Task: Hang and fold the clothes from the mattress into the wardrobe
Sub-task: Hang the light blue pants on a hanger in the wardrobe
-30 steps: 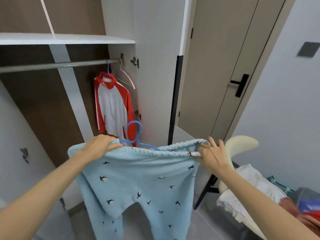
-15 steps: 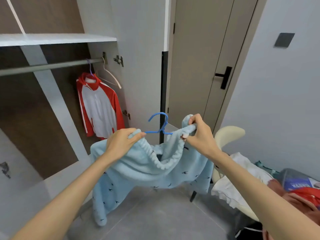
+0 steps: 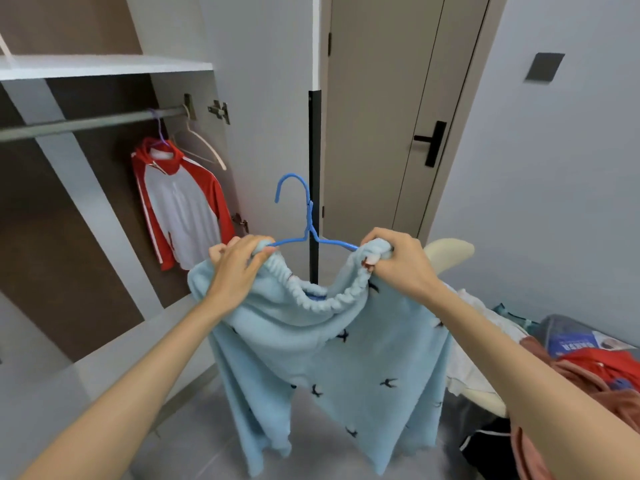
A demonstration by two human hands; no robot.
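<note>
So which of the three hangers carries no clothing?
The cream hanger, rightmost on the rail; the purple hanger bears the red-and-white top, the blue hanger the light-blue trousers.

So the wardrobe rail [image 3: 86, 123] has a red-and-white top [image 3: 180, 209] hanging off it on a purple hanger [image 3: 158, 128], with a white hanger [image 3: 207, 151] just right of that, near the rail's end. The white shelf [image 3: 104, 65] sits right above the rail, and well off to the right of the rail a cream chair [image 3: 450, 252] has white cloth [image 3: 462, 372] dumped on it.
</note>
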